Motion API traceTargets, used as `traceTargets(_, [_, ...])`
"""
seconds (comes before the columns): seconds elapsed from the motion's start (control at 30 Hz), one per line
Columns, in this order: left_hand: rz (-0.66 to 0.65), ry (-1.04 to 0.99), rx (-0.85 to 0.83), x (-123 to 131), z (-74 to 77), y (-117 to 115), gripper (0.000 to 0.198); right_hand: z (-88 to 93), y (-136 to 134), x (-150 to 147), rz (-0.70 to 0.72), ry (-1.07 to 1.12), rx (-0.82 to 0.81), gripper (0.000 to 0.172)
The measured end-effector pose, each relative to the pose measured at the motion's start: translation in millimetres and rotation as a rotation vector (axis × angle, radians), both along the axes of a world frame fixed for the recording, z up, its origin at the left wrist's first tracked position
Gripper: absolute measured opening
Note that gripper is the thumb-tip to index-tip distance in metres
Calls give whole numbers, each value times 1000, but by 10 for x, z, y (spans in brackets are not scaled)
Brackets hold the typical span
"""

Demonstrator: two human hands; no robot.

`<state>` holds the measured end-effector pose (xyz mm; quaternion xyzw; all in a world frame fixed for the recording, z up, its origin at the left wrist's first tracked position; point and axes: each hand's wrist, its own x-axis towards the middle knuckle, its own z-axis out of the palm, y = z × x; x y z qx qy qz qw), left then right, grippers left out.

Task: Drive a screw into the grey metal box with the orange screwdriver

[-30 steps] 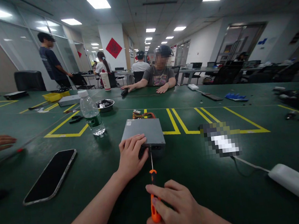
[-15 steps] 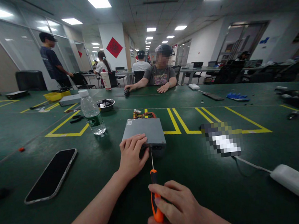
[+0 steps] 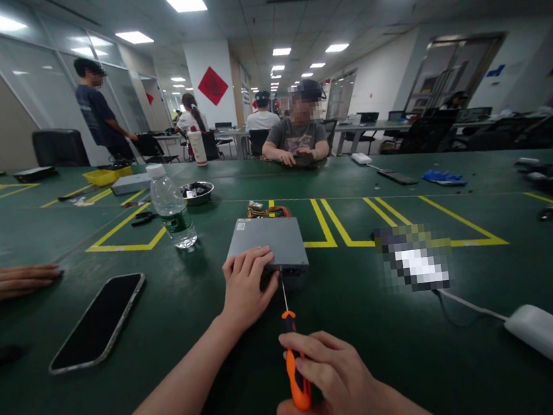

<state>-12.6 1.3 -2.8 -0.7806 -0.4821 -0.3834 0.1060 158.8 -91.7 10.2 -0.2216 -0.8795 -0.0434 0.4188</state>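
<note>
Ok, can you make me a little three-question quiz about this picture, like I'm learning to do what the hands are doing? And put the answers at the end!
1. Fill in the blank: The right hand holds an orange and black ______.
2. True or false: The bottle is lying on its side.
3. Where is the left hand resting?

Key:
1. Screwdriver. Its metal end points toward the near side of the grey box.
2. False. It stands upright.
3. On the grey box, with its fingers spread over the top.
</note>
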Motion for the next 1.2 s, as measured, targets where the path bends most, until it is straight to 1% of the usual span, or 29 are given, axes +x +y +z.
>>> traceTargets(0.1, [5,-6,4,7,-3,0,25,31,-13,2,-2,-28,-24,30])
traceTargets(0.23, [5,-13,14,13,-6,-2,24,92,-21,-8,1,-96,46,24])
traceTargets(0.3, [4,-15,13,15,-3,-6,23,87,-18,-14,-1,-75,88,20])
traceTargets(0.37, [3,-15,11,15,2,-9,23,58,-15,-16,-3,-32,94,18])
traceTargets(0.47, [0,-12,8,14,7,-8,23,23,-21,-10,-14,-7,45,23])
traceTargets(0.53, [2,-8,7,13,6,-5,23,38,-30,-5,-19,-38,8,29])
traceTargets(0.6, [3,-2,11,12,1,0,23,79,-36,-4,-20,-88,-15,31])
traceTargets(0.7, [1,1,6,9,-7,3,24,117,-30,-9,-9,-103,28,27])
traceTargets(0.77, [3,-3,-7,7,-6,0,24,92,-21,-9,-5,-74,74,21])
traceTargets(0.83, [4,-4,-12,6,1,-5,24,40,-19,-3,-14,-35,77,19])
traceTargets(0.93, [2,2,-1,9,14,-12,23,-12,-32,13,-35,-11,10,26])
traceTargets(1.03, [6,3,8,15,19,-16,22,14,-46,14,-30,-75,-34,30])
traceTargets(1.1, [10,0,7,16,17,-16,23,50,-43,2,-8,-103,-3,29])
traceTargets(1.2, [14,-3,9,17,14,-18,23,75,-28,-21,-6,-74,53,26])
